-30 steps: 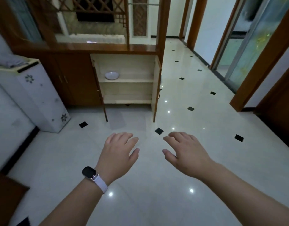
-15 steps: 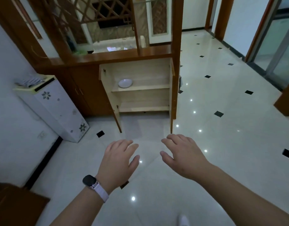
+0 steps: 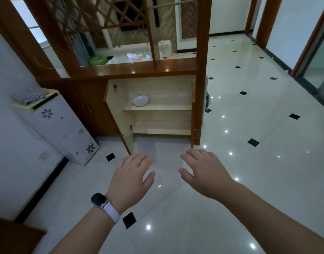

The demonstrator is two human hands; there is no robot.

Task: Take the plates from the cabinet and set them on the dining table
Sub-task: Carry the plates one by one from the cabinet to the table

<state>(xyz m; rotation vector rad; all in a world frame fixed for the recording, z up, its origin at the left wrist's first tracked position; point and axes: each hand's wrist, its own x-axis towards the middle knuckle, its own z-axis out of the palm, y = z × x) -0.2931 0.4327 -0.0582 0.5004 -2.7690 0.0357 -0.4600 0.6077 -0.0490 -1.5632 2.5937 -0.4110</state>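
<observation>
A white plate [image 3: 140,100] lies on the upper shelf of a low wooden cabinet [image 3: 157,107] whose two doors stand open. My left hand [image 3: 130,178], with a watch on its wrist, hovers palm down over the floor in front of the cabinet, fingers relaxed and holding nothing. My right hand [image 3: 203,171] hovers beside it in the same way, also empty. Both hands are well short of the cabinet. Beyond the lattice screen above the cabinet, a table [image 3: 121,59] with a light cloth is partly visible.
The left cabinet door [image 3: 119,121] juts out toward me; the right door [image 3: 193,121] is edge-on. A white floral-patterned appliance [image 3: 56,125] stands left by the wall. Glossy tiled floor [image 3: 249,143] stretches to the right. A brown wooden corner [image 3: 13,235] sits bottom left.
The cabinet has come nearer and shifted toward the centre of view as I walk at it. Both hands stay out in front, open and empty.
</observation>
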